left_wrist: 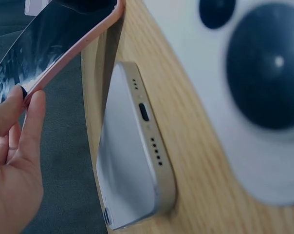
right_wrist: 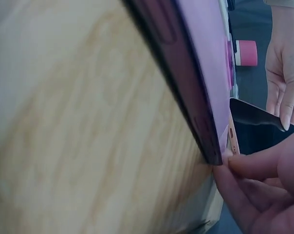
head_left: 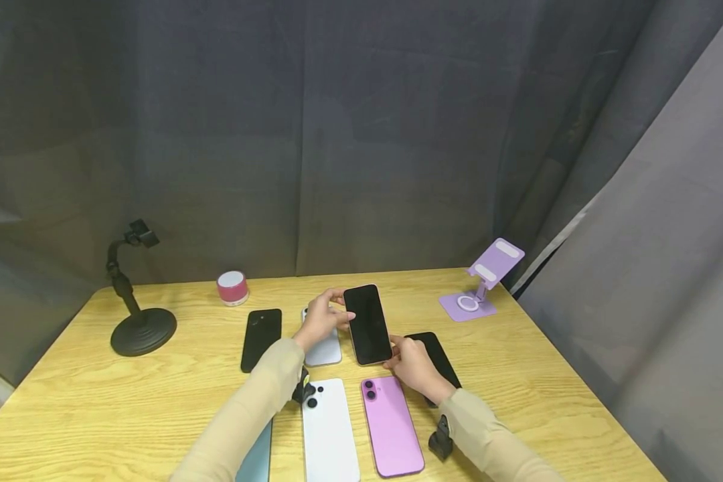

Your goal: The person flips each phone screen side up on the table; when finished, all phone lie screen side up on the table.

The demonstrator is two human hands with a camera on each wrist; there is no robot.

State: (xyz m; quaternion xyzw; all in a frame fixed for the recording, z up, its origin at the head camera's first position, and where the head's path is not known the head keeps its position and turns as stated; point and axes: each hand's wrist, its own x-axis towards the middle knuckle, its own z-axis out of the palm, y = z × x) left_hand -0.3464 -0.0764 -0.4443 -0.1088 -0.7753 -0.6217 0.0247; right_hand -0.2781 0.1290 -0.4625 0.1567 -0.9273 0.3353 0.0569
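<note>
A phone with a black screen and pink frame (head_left: 368, 325) is held tilted above the table between both hands. My left hand (head_left: 322, 316) pinches its left edge, thumb over the screen; the left wrist view shows thumb and fingers on the pink frame (left_wrist: 64, 61). My right hand (head_left: 414, 365) pinches the lower right corner, and those fingertips partly hide it in the right wrist view. A white phone (head_left: 324, 349) lies partly under my left hand. Beside my right hand is a dark phone (head_left: 436, 355), and just below lies a pink-purple phone (head_left: 391, 425), back up.
On the wooden table (head_left: 156, 415) stand a black phone holder (head_left: 143, 331), a pink round speaker-like cylinder (head_left: 232, 288) and a purple folding stand (head_left: 482, 288). A black phone (head_left: 262, 340), a larger white phone (head_left: 330, 432) and a blue-green flat thing (head_left: 258, 458) lie there too. Grey curtains hang behind.
</note>
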